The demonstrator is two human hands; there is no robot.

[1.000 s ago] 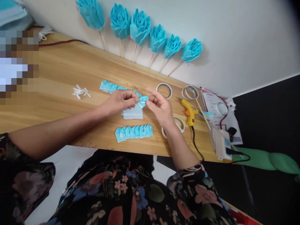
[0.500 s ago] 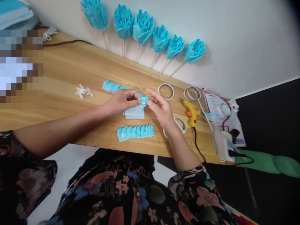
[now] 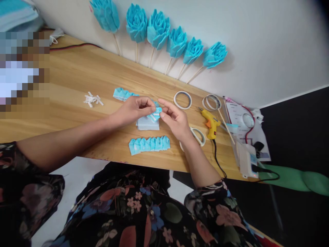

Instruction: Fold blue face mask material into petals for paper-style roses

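Between my hands is a small folded blue sheet with white strips on its face, soft like paper or non-woven cloth. My left hand pinches its upper left edge between thumb and fingers. The thumb of my right hand presses at the right edge, index finger raised and the other fingers curled behind. Just under the hands lies a stack of pale blue sheets. Nearer me is a row of folded blue pieces. A second such row lies behind, partly covered by my left hand.
White strips lie in a pile at left. Tape rolls, a yellow glue gun with a black cord, and a power strip are at right. Several blue flowers on sticks lean against the wall. At far left is a blurred patch.
The folded blue sheet has tilted in my fingers, so more of its white-striped face shows. My right fingertips have shifted slightly at its right edge.
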